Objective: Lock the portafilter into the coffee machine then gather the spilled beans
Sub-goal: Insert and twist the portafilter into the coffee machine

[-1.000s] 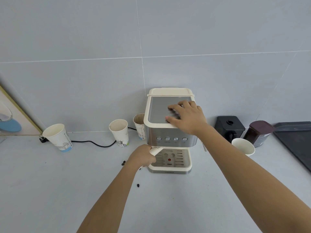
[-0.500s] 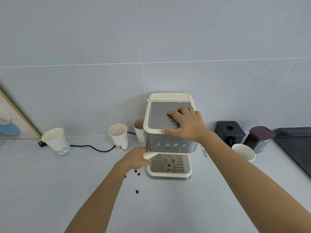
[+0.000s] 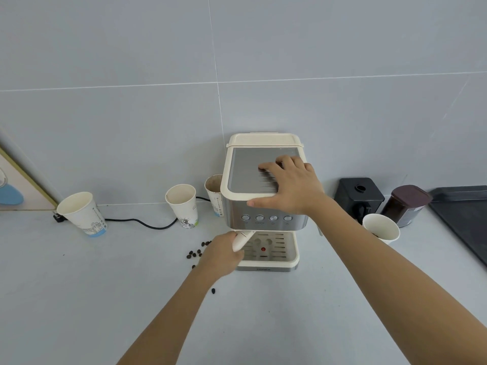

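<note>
Firmly, left hand (image 3: pixel 221 255) gripping smooth cream portafilter (image 3: pixel 242 240)

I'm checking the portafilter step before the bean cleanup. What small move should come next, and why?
Probably keep swinging the portafilter handle rightward toward the machine's front. The left hand has it in its grip, still angled left of the drip tray, while the right hand braces the coffee machine. The spilled beans can wait.

paper cups (image 3: pixel 181 204) left | black grinder (image 3: pixel 359 197) right | dark jar (image 3: pixel 407 205) | black tray (image 3: pixel 463 214)
</note>
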